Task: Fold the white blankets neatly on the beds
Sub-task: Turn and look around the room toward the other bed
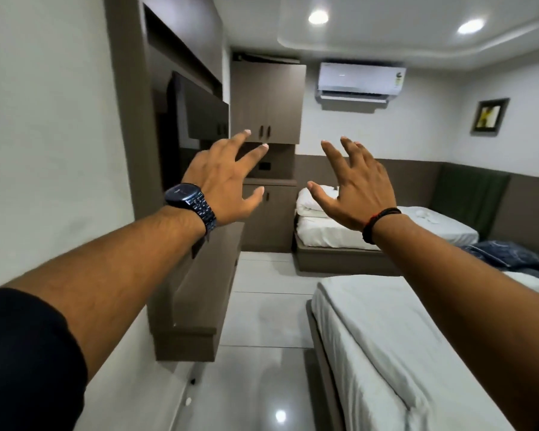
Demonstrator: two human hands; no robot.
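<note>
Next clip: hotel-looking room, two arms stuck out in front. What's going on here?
A person stands in a bedroom with both arms raised, the left hand and right hand open, fingers spread, holding nothing. No blanket is being handled yet. The near bed lies below the right arm with a smooth white cover; the far bed has white bedding piled at its end. A dark blue bundle lies at the right edge.

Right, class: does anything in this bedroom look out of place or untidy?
Yes: a crumpled dark blue patterned cloth lies heaped between the two white-sheeted beds, against the right wall. Both hands, left and right, are raised, empty.
</note>
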